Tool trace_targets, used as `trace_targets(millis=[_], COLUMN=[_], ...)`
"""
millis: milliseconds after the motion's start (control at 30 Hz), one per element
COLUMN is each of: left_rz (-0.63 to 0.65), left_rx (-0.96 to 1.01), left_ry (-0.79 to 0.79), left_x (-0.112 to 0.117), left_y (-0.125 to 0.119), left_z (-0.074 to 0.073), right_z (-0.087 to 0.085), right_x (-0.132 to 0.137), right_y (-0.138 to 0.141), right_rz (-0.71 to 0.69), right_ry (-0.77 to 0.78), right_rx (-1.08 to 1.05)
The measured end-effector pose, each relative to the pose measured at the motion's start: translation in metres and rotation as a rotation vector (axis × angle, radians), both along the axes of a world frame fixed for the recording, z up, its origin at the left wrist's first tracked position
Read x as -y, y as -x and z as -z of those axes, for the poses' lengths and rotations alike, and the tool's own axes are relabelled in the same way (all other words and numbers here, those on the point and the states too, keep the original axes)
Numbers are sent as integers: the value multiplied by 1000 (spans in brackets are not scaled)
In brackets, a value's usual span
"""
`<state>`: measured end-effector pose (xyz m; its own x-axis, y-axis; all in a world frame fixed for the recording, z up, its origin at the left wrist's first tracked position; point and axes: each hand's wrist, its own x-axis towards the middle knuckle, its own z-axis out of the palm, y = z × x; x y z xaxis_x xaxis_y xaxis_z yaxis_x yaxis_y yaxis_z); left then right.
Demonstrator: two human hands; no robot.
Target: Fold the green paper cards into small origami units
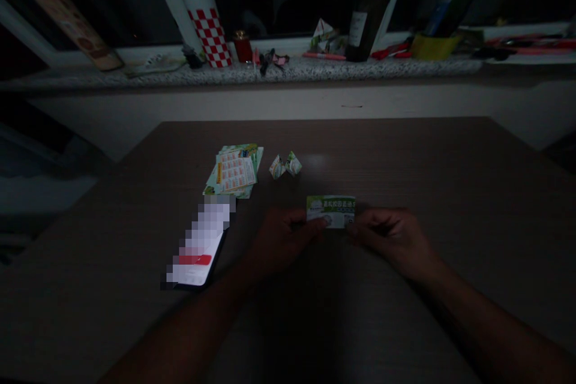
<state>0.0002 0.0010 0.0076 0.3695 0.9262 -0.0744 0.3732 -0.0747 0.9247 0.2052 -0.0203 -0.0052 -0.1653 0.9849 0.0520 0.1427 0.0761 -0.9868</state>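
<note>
Head view, both hands pinching card

And here, working two-handed, reaching forward with both bare arms at an even height! Slants the left forearm up from the lower left, angled inward. Mirrors that with the right forearm, running up from the lower right. Has the left grip turned inward, with the left thumb stretched out and pointing right. Sets the right grip opposite, with the right thumb pointing left and the fingers bent above it. Pinching on both sides now, with thumb tips facing, near yet apart! Too dark to tell every finger's bend.
</note>
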Motion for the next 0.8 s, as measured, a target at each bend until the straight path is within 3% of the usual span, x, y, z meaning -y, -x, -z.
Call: trace_targets(millis=[367,467,567,667,800], left_rz=[-25,-34,-47,-62,-55], left_rx=[51,116,197,291,477], left_ry=[102,137,177,258,418], left_x=[-3,-3,-3,-4,-5], left_y=[3,1,-2,-3,-5], left_z=[4,3,3,7,14], right_z=[2,3,3,3,4], right_x=[-4,-4,-4,-4,-6], right_y=[-3,-5,-5,-5,-6], right_rz=[-28,43,122,102,51], right_ry=[4,-168,-462,-699,-858], right_rx=[49,146,256,339,410])
